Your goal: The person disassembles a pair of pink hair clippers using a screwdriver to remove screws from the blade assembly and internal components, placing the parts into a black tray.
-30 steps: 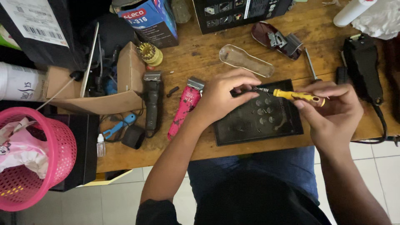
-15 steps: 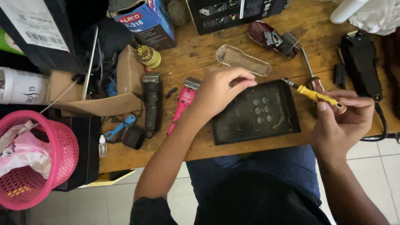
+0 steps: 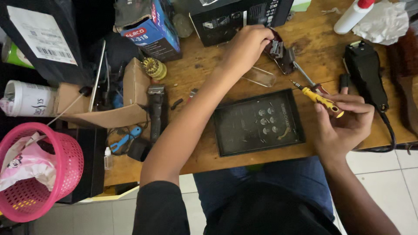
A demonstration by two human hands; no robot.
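Note:
My left hand (image 3: 247, 44) reaches to the back of the wooden table (image 3: 313, 52) and closes on a dark red hair clipper body (image 3: 281, 55) with exposed metal parts. My right hand (image 3: 344, 124) holds a small yellow-handled screwdriver (image 3: 318, 98), tip pointing up-left, above the table's front right. A black tray (image 3: 257, 123) with several small screws lies between the hands. A clear plastic clipper shell (image 3: 260, 77) rests just below my left hand.
A black clipper (image 3: 156, 111) lies by an open cardboard box (image 3: 109, 109). A larger black corded clipper (image 3: 365, 72) sits right. A pink basket (image 3: 39, 174) stands at left. Boxes (image 3: 152, 30), a white bottle (image 3: 352, 16) and crumpled tissue (image 3: 385, 21) line the back.
My left hand left the black tray and moved up to the dark red clipper body. My right hand drew the screwdriver off the tray to the right.

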